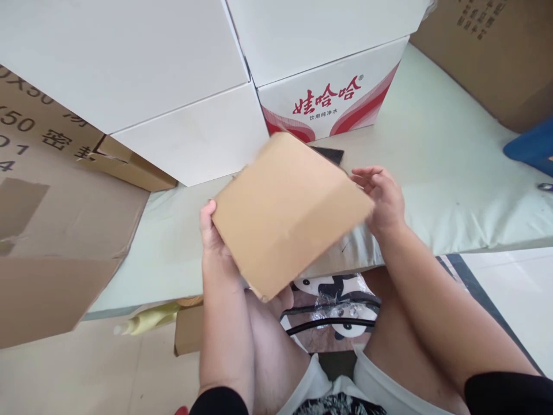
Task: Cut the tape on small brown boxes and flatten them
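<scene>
A plain brown cardboard box (289,213) is tilted in front of me, one flat face towards me. My left hand (211,233) grips its left edge, thumb on the near side and the other fingers hidden behind or under it. By the right corner is my right hand (386,202), its fingers loosely bent and apart; whether it touches the corner I cannot tell. Behind the box, a dark flat object (330,154) lies partly covered on the pale green cloth surface (432,173).
White cartons (185,132) are stacked at the back, one with red lettering (328,98). Large brown cartons (52,230) stand at left and back right. A blue object (531,147) is at the right edge. Below lie a yellow bottle (151,319) and a panda-print item (345,317).
</scene>
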Demonstrator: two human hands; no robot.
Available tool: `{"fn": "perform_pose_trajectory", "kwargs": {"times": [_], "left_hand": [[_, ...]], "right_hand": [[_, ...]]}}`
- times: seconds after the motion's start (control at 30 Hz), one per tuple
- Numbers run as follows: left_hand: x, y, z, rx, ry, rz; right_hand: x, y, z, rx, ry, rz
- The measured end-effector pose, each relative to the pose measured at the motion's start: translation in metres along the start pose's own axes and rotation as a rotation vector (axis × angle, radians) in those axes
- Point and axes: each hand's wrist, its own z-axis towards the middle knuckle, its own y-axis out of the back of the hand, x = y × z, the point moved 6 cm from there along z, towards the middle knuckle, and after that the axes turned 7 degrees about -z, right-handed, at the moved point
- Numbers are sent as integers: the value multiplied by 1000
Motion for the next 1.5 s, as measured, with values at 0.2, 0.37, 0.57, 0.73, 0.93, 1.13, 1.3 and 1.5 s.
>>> {"fn": "perform_pose_trajectory", "kwargs": {"times": [0.2, 0.37, 0.57, 0.73, 0.93, 1.13, 1.3, 1.5], "left_hand": [[1, 12, 13, -53, -73, -48], [8, 5, 12, 15, -14, 40], [9, 2, 9, -15, 7, 68], [4, 7, 7, -61, 23, 36], [4, 6, 10, -14, -17, -25], [7, -4, 11, -10, -117, -49], [19, -23, 8, 18, -172, -53], [30, -37, 5, 45, -146, -60]], "right_hand": [[3, -19, -12, 242, 257, -347], [7, -22, -18, 250, 425, -710], [14, -18, -18, 141, 405, -759], [20, -8, -17, 20, 341, -470], [53, -12, -43, -159, 629, -621], [47, -62, -78, 322, 838, -880], [27, -80, -98, 467, 852, -1012], [7, -82, -96, 599, 814, -928]]}}
